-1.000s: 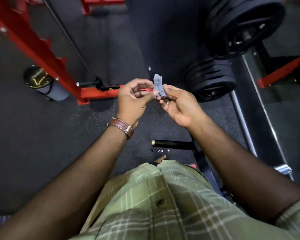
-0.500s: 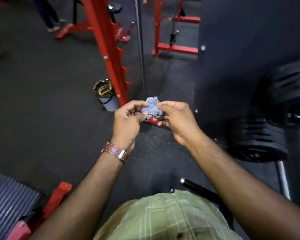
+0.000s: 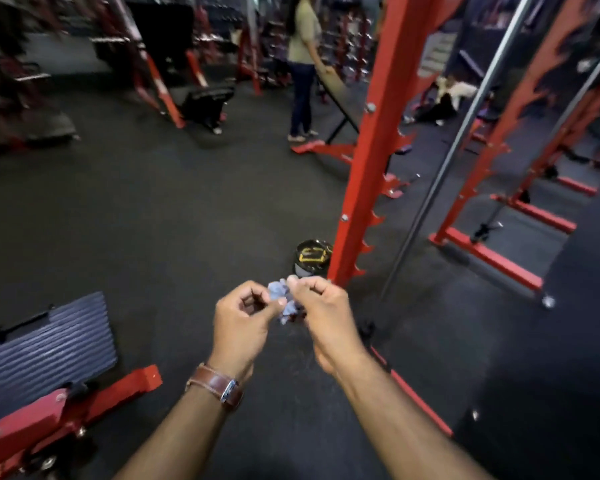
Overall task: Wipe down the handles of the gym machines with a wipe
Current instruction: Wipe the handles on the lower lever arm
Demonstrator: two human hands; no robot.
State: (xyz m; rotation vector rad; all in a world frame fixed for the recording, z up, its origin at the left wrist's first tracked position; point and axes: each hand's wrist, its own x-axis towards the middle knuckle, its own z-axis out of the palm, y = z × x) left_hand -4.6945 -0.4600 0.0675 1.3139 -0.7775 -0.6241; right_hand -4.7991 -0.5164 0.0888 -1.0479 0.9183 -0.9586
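A: Status on the handle wipe-down?

B: Judging by the frame, prep stage only. The wipe (image 3: 282,301) isn't on any handle. It's a small bluish crumpled wad, lower centre of frame, up in the air over the dark floor (image 3: 153,220).

A: Hands?

B: Both on it. Left hand (image 3: 245,323) pinches its left side with thumb and curled fingers; right hand (image 3: 321,315) pinches the right side, fingertip over the top edge. The wipe sits between the two hands, touching both. Looks like it's being opened or re-bunched, can't tell which.

A: Anything wiped yet?

B: Can't tell from this. No handle is within reach of the hands. Nearest hardware is the red rack upright (image 3: 371,168) just right of centre, with a steel guide rod (image 3: 440,181) beside it and a dark tub (image 3: 312,258) at its base, just above the hands in frame.

A: So what's left?

B: Practically all the visible work: bring the wipe to a handle, then wipe.
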